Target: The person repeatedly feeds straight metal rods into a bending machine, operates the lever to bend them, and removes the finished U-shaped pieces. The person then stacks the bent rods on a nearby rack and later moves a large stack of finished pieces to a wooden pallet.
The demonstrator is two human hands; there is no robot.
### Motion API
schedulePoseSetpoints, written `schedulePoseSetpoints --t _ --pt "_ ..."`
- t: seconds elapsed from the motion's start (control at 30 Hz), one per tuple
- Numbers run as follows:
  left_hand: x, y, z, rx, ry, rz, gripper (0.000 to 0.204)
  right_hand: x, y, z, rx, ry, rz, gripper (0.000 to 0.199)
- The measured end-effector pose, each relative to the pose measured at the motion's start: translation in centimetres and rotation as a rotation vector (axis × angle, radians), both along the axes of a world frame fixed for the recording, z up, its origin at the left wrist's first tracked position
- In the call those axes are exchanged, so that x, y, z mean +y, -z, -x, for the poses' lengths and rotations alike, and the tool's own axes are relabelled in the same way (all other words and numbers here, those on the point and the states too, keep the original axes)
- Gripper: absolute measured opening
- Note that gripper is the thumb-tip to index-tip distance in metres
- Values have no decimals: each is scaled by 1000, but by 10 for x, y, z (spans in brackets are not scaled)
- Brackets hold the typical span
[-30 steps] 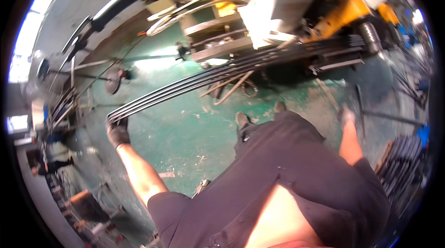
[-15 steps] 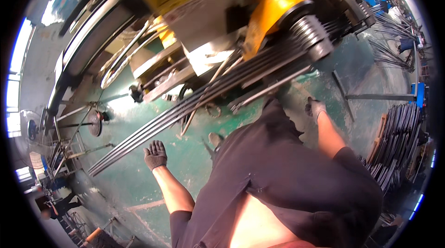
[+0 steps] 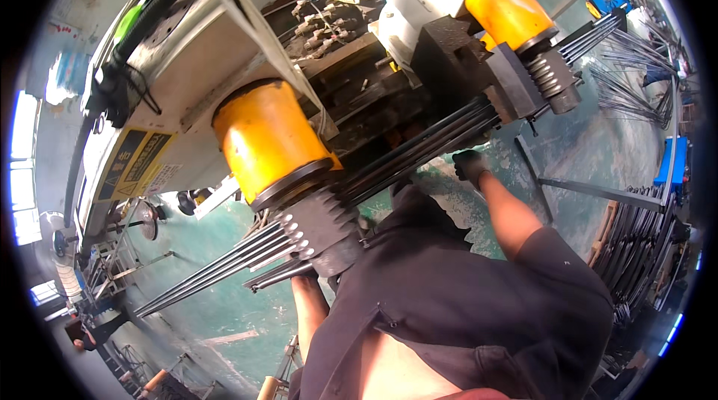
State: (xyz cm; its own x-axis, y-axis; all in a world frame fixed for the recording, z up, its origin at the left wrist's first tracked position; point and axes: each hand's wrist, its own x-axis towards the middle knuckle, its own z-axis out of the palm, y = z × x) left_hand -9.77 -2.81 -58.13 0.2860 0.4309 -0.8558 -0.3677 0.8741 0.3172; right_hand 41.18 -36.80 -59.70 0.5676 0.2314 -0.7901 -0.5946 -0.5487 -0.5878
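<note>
Several long dark metal rods (image 3: pixel 209 270) lie side by side through the machine, running from lower left to upper right. They pass behind a grooved steel head (image 3: pixel 318 231) on a yellow cylinder (image 3: pixel 268 138). A second grooved head (image 3: pixel 552 77), below another yellow cylinder (image 3: pixel 510 9), is at their far right. My left forearm (image 3: pixel 308 310) reaches up to a shorter bar (image 3: pixel 273 274) beside the near head; the hand is hidden there. My right hand (image 3: pixel 470 166), in a dark glove, is just below the rods with its fingers curled; anything inside is hidden.
The machine's pale housing (image 3: pixel 172 101) with a warning label hangs over the upper left. A metal frame (image 3: pixel 598 192) stands at right, near stacked dark rods (image 3: pixel 639 250). Another person (image 3: pixel 90 336) is at lower left. Green floor (image 3: pixel 217 325) shows below.
The machine and its yellow cylinders now sit lower and further left in view. My left hand has gone from open beside the rods to hidden behind them. My right hand has moved closer to the rods.
</note>
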Motion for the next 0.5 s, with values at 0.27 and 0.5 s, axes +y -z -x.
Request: schedulePoseSetpoints --t 0.27,0.5 --pt "10 -8 -17 11 335 -204 46 -113 -3 86 -56 13 253 26" --pt "4 7 -5 -71 375 -163 44 -178 -6 164 -80 -13 503 42"
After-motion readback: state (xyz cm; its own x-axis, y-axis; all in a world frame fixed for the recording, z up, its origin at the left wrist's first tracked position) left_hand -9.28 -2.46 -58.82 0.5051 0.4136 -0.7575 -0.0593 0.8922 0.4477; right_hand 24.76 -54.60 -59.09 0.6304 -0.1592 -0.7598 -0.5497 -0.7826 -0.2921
